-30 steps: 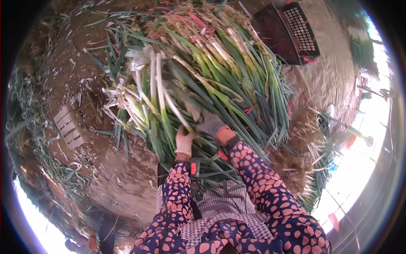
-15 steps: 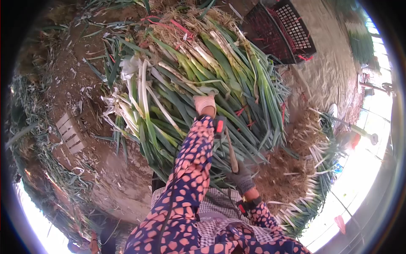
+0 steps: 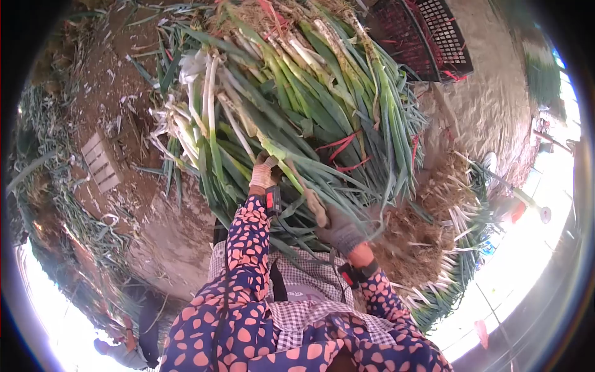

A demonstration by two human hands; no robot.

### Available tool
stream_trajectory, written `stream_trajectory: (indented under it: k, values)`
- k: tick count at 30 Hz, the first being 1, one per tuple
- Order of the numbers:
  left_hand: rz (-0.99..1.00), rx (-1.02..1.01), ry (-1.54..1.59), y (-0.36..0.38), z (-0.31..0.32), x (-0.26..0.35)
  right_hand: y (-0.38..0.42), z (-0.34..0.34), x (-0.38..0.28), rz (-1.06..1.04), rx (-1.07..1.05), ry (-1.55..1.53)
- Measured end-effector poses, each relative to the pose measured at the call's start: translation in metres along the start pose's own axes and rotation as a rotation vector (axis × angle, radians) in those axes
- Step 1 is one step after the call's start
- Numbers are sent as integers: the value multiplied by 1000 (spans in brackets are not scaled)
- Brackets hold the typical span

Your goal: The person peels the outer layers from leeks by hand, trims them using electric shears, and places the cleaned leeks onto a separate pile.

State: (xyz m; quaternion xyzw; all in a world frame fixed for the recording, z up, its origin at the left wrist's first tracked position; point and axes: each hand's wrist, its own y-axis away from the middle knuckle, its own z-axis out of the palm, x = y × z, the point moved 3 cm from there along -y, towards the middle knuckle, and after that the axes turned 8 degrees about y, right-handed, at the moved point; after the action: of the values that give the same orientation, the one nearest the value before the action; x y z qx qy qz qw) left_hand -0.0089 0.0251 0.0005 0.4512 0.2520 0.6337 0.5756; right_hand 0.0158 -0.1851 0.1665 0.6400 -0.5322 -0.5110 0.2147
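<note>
A large heap of long green onions point(image 3: 297, 111) with white stems and rooty ends spreads in front of me. My left hand point(image 3: 263, 176), in a pale glove, is closed around a green onion stalk point(image 3: 271, 147) at the heap's near side. Just to the right, my right hand point(image 3: 342, 233), in a grey glove, is closed on a wooden handle point(image 3: 315, 208) that slants up towards the stalk. The tool's far end is hidden by leaves. Red ties point(image 3: 342, 149) lie among the leaves.
A dark plastic crate point(image 3: 412, 40) stands at the back right. Trimmed green onions point(image 3: 455, 229) lie in a curved row on the right. A pale slatted piece point(image 3: 100, 161) lies on the soil at left, near scattered leaves. Part of another person point(image 3: 133, 344) shows at lower left.
My left hand has drawn back from the middle of the heap towards me, bringing a green onion stalk along. My right hand and the wooden handle have moved up and left, closer to it.
</note>
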Motion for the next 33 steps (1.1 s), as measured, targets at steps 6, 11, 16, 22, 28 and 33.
stream_trajectory:
  k: [6, 11, 16, 22, 28, 33]
  values:
    - [23, -78, -76, -11, -2, -4, -61, -4, -33, 20, -125, 216]
    - [-127, -50, 55, -4, 0, 4, -78, -13, -67, 59, -191, 299]
    - [-148, -73, 57, -4, 4, 6, -68, -2, -62, 33, -161, 289]
    - [-124, -110, -58, -14, -14, -4, -126, 3, -80, 16, -67, 344]
    - [-87, -101, -99, -19, -19, -11, -181, 15, -82, 94, -2, 285]
    - [26, -42, -232, -25, -25, -22, -162, 9, -89, 52, -41, 405]
